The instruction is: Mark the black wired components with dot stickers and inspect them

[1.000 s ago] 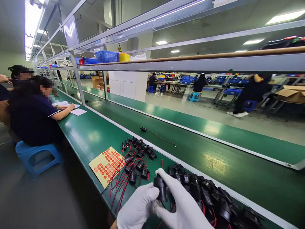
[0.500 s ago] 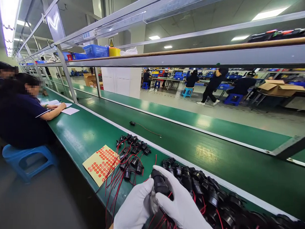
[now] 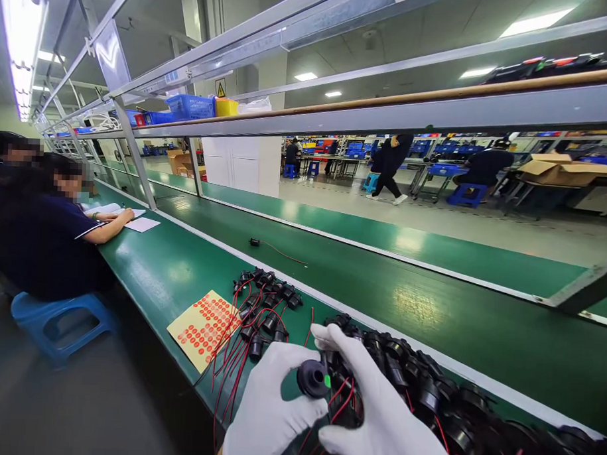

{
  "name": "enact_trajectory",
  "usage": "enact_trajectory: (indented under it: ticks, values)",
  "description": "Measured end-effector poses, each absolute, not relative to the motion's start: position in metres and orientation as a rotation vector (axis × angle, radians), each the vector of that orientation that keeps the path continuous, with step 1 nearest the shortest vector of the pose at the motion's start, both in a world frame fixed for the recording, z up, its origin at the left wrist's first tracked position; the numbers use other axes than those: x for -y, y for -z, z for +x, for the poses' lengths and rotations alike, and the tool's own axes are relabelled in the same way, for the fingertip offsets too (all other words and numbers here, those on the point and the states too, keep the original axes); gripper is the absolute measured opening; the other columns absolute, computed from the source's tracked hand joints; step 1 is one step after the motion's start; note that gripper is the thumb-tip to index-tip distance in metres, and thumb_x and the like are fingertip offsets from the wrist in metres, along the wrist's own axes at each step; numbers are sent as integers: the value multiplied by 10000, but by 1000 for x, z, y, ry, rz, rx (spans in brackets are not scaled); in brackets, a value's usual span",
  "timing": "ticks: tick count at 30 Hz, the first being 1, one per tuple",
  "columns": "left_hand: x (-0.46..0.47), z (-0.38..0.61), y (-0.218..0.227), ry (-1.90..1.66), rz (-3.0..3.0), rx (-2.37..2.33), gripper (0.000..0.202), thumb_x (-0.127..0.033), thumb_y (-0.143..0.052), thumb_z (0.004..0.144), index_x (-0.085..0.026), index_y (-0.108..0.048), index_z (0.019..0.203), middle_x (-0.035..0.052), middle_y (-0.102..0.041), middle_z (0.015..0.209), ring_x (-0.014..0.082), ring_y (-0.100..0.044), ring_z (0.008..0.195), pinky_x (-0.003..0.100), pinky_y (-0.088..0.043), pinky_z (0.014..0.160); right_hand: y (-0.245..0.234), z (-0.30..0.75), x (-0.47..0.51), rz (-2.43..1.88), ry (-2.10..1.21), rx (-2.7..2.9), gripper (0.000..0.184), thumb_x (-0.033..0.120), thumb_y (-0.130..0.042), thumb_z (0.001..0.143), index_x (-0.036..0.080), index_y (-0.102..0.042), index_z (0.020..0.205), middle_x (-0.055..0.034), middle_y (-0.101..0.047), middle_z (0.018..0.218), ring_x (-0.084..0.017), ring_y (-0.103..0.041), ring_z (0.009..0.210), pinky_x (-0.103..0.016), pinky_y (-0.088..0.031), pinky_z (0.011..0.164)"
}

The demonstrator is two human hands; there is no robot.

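My left hand (image 3: pixel 275 406), in a white glove, is closed around a small black cylindrical part (image 3: pixel 310 379) with a round opening and a green spot on its end. My right hand (image 3: pixel 372 402), gloved in white too, is just right of that part with its thumb and fingers apart. Whether its fingertips touch the part is hard to tell. Beyond my left hand lies a group of similar black parts with red wires (image 3: pixel 269 302). A yellow sheet of round red stickers (image 3: pixel 200 337) is beside them, some wires crossing it. Many more black parts (image 3: pixel 427 391) are heaped on the right.
A conveyor belt (image 3: pixel 342 269) runs behind the green bench (image 3: pixel 177 269), with one wired part (image 3: pixel 254 242) on it. A metal shelf (image 3: pixel 337 120) crosses above. At left a person (image 3: pixel 44 238) sits on a blue stool (image 3: pixel 61 322), writing on papers.
The black part has turned so its round end and green spot face me. My right hand has loosened from it and spread, leaving it in my left. A person far back has walked left.
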State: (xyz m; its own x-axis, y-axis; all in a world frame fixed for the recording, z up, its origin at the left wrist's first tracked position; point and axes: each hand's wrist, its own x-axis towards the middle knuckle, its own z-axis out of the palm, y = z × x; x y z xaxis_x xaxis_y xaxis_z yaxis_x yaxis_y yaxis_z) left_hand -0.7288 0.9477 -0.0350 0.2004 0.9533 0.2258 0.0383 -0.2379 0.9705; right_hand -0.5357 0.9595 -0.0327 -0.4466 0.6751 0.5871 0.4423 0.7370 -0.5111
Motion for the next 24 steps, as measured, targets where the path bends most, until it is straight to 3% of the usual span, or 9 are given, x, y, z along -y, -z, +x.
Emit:
enact_trajectory:
  ticks: [3, 9, 12, 15, 19, 22, 24]
  values:
    - [-948, -730, 42, -1311, 1700, -998, 279, -426, -758, 843, -283, -724, 1080, 38, -685, 1146, 222, -634, 1092, 325, -466, 970, 31, -526, -961, -897, -459, 2078, 1031, 106, -672, 662, 334, -226, 1564, -79, -560, 1420, -287, -586, 1276, -433, -507, 1083]
    - [-947, -729, 47, -1417, 1883, -908, 303, -431, -701, 886, -335, -682, 1173, 21, -696, 1171, 190, -639, 1095, 296, -489, 971, 27, -536, -958, -860, -321, 2075, 1030, 59, -632, 578, 345, -319, 1516, -36, -661, 1155, -241, -667, 1027, -370, -569, 924]
    - [-946, -726, 48, -1462, 2052, -998, 325, -463, -642, 920, -328, -645, 1215, 27, -712, 1139, 201, -642, 1046, 324, -506, 915, 25, -543, -957, -841, -309, 2022, 818, 74, -639, 623, 328, -491, 1387, -31, -695, 1069, -225, -687, 935, -340, -585, 842]
    - [-941, -721, 49, -1556, 2215, -1151, 378, -502, -631, 915, -270, -620, 1213, 59, -725, 1058, 225, -651, 943, 351, -519, 817, 22, -545, -959, -937, -606, 1878, 486, 101, -617, 621, 275, -647, 1073, -36, -725, 989, -235, -704, 885, -340, -598, 806]
    - [-936, -715, 50, -1682, 2299, -1312, 510, -443, -769, 826, -254, -588, 1263, 69, -741, 1011, 240, -665, 885, 351, -529, 777, 21, -545, -964, -1003, -1057, 1613, 321, 299, -671, 684, 238, -662, 999, -78, -736, 995, -292, -701, 927, -403, -592, 847]
    - [-936, -716, 51, -1677, 2020, -1330, 360, -428, -768, 826, -242, -669, 1119, 68, -739, 952, 246, -669, 866, 361, -522, 777, 27, -545, -968, -964, -1206, 1564, 431, 531, -717, 718, 242, -655, 1032, -90, -723, 1015, -319, -677, 971, -440, -569, 871]
    - [-938, -717, 52, -1494, 1615, -1154, 385, -545, -694, 853, -203, -699, 1029, 77, -731, 917, 228, -667, 825, 343, -520, 745, 33, -547, -970, -928, -1286, 1564, 514, 601, -712, 706, 252, -643, 1076, -74, -705, 977, -310, -665, 935, -442, -564, 824]
